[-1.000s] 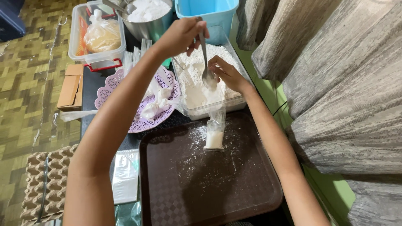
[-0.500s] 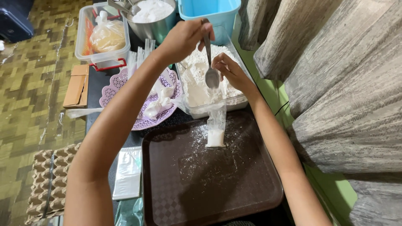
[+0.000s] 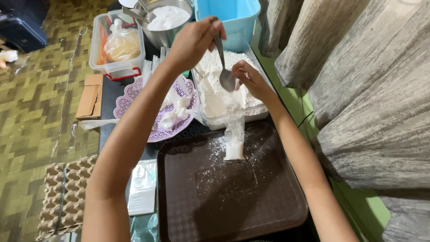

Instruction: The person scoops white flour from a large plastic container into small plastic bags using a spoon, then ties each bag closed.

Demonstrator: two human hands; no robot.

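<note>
My left hand point(image 3: 196, 39) grips the handle of a metal spoon point(image 3: 226, 79), whose bowl hangs over a clear container of white flour point(image 3: 214, 102). Right beside the spoon's bowl, my right hand point(image 3: 251, 78) pinches the top of a small clear plastic bag point(image 3: 234, 142). The bag hangs down to a brown tray point(image 3: 251, 201) and has white powder in its bottom. Loose flour is scattered on the tray around the bag.
A purple lace-edged plate point(image 3: 134, 96) with small filled bags sits left of the flour. Behind are a metal bowl of white powder point(image 3: 168, 20), a blue tub point(image 3: 235, 13) and a clear lidded box point(image 3: 117, 45). An egg carton point(image 3: 62, 197), flat plastic bags point(image 3: 143, 186) and a grey curtain point(image 3: 358, 89) surround the tray.
The spoon has risen out of the flour and moved toward the bag's mouth. My right hand kept hold of the bag, which still stands on the tray.
</note>
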